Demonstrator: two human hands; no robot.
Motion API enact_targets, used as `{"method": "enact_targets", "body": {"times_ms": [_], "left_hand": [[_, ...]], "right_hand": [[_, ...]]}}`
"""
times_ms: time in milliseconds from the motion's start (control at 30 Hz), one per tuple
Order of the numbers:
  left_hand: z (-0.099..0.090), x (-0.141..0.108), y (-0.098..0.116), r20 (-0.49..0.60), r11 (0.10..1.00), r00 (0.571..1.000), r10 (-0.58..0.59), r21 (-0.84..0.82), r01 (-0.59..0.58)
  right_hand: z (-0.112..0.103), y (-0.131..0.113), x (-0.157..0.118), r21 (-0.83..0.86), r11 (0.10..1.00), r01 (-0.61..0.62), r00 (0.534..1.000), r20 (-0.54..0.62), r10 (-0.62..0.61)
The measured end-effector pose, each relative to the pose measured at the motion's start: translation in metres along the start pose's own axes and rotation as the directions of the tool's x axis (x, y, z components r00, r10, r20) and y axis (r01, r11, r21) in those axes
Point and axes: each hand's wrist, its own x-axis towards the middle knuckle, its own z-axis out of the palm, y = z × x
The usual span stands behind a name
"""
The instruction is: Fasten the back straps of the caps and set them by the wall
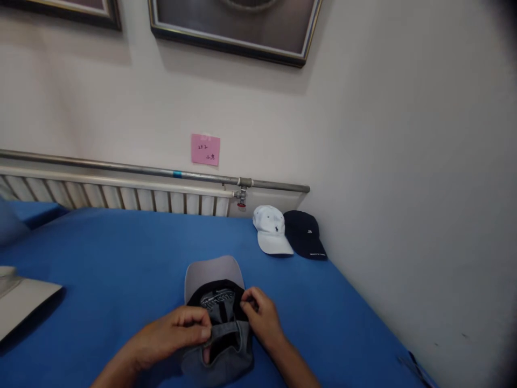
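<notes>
A grey baseball cap [214, 272] lies upside down on the blue table, its brim pointing away from me and its dark inside showing. My left hand [173, 334] pinches the back strap of the cap between thumb and fingers, beside the rear opening. On the cap's right edge, my right hand [260, 315] has its thumb and fingertips closed on the dark inner band. Part of the cap's left side is hidden behind my left hand.
At the table's [121, 269] far right corner, a white cap [270, 229] sits beside a black cap [305, 234] against the wall. A white object [28, 302] is at the left edge. Behind the table run a radiator [121, 196] and a pipe [100, 164].
</notes>
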Motion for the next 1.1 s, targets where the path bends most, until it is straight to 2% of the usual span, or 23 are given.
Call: {"method": "enact_targets", "body": {"times_ms": [133,233,367,533,700,867,1100], "left_hand": [[0.002,0.004,-0.003,-0.028,0.998,1.000,-0.011,-0.056,0.009],[-0.002,0.007,-0.008,-0.096,0.999,0.995,-0.042,-0.035,0.039],[-0.006,0.007,-0.008,-0.133,0.995,0.988,-0.085,-0.059,0.078],[-0.006,0.006,-0.005,-0.163,0.995,0.984,-0.076,-0.069,0.065],[-0.007,0.006,-0.008,-0.179,0.996,0.982,-0.066,-0.072,0.053],[-0.005,0.004,-0.008,-0.152,0.999,0.988,-0.026,-0.032,0.021],[-0.007,0.004,-0.017,-0.039,1.000,0.999,-0.021,-0.010,0.021]], "right_hand": [[0.000,-0.001,-0.001,0.020,1.000,0.014,0.999,0.037,-0.015],[0.002,0.000,0.000,0.017,1.000,-0.019,0.997,0.082,0.018],[0.004,-0.002,0.001,0.022,0.999,-0.025,0.995,0.095,0.022],[0.004,-0.010,0.000,0.019,0.998,-0.062,0.986,0.158,0.058],[0.006,-0.009,-0.001,0.030,0.998,-0.053,0.989,0.142,0.048],[0.009,-0.005,-0.005,0.055,0.997,-0.052,0.990,0.131,0.045],[0.010,-0.008,-0.009,0.041,0.996,-0.079,0.991,0.115,0.073]]}}
